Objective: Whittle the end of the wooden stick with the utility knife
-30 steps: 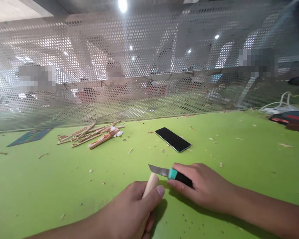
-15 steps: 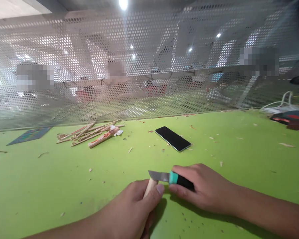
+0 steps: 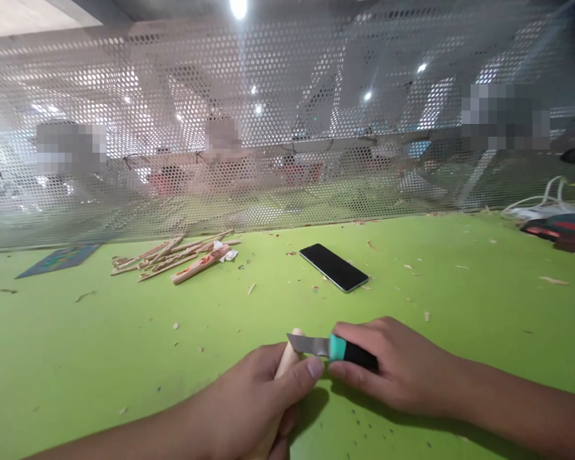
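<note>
My left hand is closed around a pale wooden stick, whose rounded end pokes up past the thumb and forefinger. In my right hand is a carving knife with a black and teal handle. Its pointed steel blade lies across the stick just below the tip, pointing left. The left thumb sits beneath the blade, close to the knife. Fingers of both hands are partly hidden underneath.
Carved wooden sticks lie heaped at the back left near a patterned card. A phone rests mid-table. Shavings dot the green table. A perforated screen bounds the back; a power tool sits far right.
The knife blade has shifted slightly down and right along the stick, uncovering its rounded tip. My left thumb has moved a little to the right.
</note>
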